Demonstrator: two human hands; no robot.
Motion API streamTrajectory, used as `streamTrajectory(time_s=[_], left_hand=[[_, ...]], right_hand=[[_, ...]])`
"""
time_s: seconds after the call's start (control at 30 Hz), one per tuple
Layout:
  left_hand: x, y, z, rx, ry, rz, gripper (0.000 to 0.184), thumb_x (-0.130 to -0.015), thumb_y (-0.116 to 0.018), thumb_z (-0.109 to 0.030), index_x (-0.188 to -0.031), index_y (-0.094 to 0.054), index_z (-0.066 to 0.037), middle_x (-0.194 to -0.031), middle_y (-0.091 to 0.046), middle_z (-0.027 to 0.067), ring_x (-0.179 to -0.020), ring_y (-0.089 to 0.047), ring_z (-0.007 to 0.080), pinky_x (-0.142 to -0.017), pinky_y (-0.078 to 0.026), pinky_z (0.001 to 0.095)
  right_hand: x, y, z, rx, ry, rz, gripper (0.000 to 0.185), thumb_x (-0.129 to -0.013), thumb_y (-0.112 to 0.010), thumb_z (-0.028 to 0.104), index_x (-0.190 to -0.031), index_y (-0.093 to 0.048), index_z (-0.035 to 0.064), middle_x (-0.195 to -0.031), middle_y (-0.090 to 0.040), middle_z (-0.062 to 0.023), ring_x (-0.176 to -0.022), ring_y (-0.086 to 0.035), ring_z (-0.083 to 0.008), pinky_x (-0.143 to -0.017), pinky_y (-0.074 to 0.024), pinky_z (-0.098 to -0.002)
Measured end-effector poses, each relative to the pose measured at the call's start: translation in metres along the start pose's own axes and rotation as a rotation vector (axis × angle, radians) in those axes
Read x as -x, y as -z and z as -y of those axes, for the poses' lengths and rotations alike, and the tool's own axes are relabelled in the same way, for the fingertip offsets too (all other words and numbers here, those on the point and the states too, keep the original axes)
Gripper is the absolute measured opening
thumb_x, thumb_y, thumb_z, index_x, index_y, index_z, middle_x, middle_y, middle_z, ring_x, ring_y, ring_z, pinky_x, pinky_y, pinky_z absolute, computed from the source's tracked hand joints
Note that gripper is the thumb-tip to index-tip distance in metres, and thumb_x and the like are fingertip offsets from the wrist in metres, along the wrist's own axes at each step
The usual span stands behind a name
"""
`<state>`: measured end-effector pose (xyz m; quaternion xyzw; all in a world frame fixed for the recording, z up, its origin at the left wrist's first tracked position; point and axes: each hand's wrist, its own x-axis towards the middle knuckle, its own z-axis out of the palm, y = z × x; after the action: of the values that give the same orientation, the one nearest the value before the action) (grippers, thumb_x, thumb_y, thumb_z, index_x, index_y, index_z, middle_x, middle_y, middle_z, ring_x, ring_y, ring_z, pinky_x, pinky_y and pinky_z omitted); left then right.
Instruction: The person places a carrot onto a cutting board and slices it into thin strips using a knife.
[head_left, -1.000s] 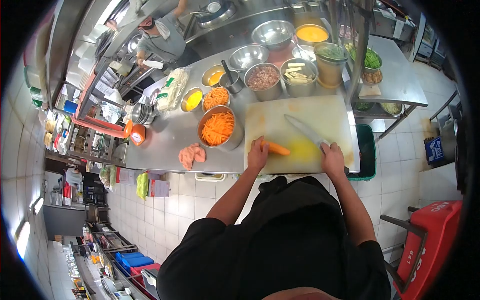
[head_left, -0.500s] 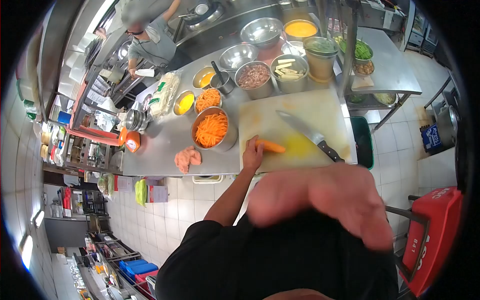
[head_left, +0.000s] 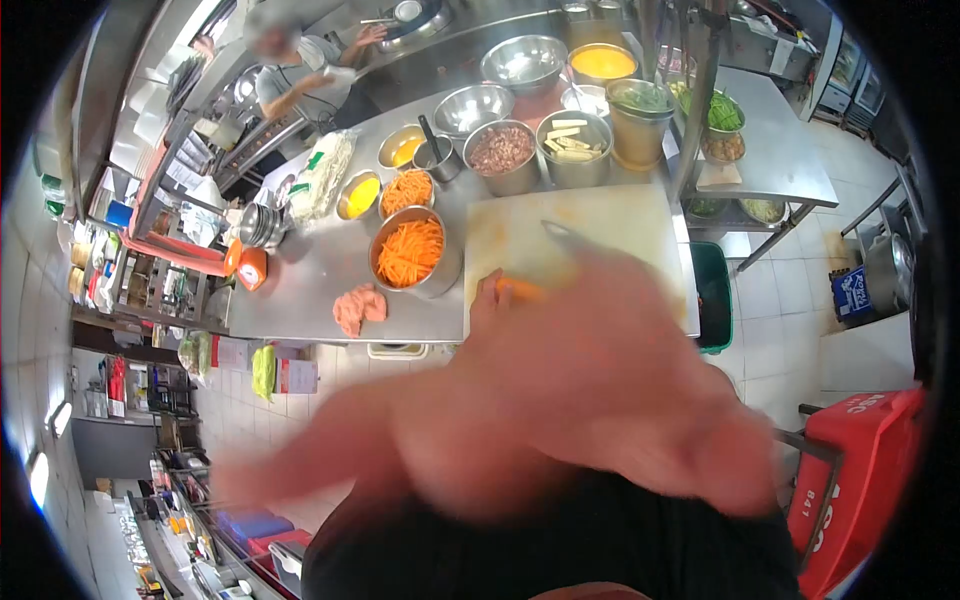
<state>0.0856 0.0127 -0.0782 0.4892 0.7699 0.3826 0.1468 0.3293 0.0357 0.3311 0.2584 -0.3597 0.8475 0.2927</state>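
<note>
On the white cutting board (head_left: 500, 225) my left hand (head_left: 487, 302) is closed around a peeled carrot (head_left: 520, 290), near the board's left edge. Its wrist and forearm are hidden. Very close to the camera, my right hand (head_left: 560, 370) appears large and blurred, with one digit stretched out to the lower left. Nothing shows in it. It covers much of the board and most of the knife; only the knife's blade tip (head_left: 556, 231) can be made out. A crumpled pinkish-orange cloth or glove (head_left: 359, 310) lies left of the board.
Carrot strips fill a large metal pot (head_left: 412, 255) and a smaller bowl (head_left: 408, 193). Behind the board stand a pot of chopped meat (head_left: 501, 150) and a pot of pale sticks (head_left: 574, 147). A green bin (head_left: 714, 300) is at the right. Another person (head_left: 305, 80) stands across the counter.
My right hand has moved up and left across the view, now covering the knife's handle and my left forearm. The left hand stays on the carrot. The other person's arms have moved.
</note>
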Motion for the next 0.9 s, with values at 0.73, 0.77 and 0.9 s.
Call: streamTrajectory(time_s=[0.73,0.77,0.9], left_hand=[[0.000,-0.005,0.004,-0.059,-0.016,-0.064,0.045,-0.103,-0.059,-0.033,-0.141,-0.054,-0.011,-0.128,-0.061,0.0181,-0.106,-0.066,0.0372,-0.088,-0.055,0.0434],[-0.001,-0.005,0.004,-0.066,-0.014,-0.063,0.045,-0.103,-0.059,-0.032,-0.142,-0.054,-0.011,-0.128,-0.061,0.0184,-0.107,-0.066,0.0374,-0.088,-0.055,0.0433],[0.000,-0.004,0.001,-0.051,-0.055,-0.080,0.046,-0.103,-0.060,-0.032,-0.143,-0.053,-0.010,-0.128,-0.061,0.0195,-0.107,-0.066,0.0379,-0.088,-0.055,0.0435]], right_hand=[[0.058,-0.003,0.045,0.423,0.218,0.487,0.036,-0.098,-0.056,0.021,-0.123,-0.057,-0.0032,-0.106,-0.061,-0.0103,-0.104,-0.059,-0.0216,-0.086,-0.0484,-0.0359],[0.059,-0.004,0.045,0.413,0.223,0.478,0.035,-0.097,-0.056,0.020,-0.123,-0.057,-0.0032,-0.106,-0.061,-0.0102,-0.103,-0.059,-0.0214,-0.085,-0.0484,-0.0358],[0.061,-0.008,0.039,0.350,0.226,0.418,0.031,-0.097,-0.057,0.017,-0.121,-0.058,-0.0033,-0.104,-0.061,-0.0099,-0.100,-0.059,-0.0208,-0.084,-0.0485,-0.0353]])
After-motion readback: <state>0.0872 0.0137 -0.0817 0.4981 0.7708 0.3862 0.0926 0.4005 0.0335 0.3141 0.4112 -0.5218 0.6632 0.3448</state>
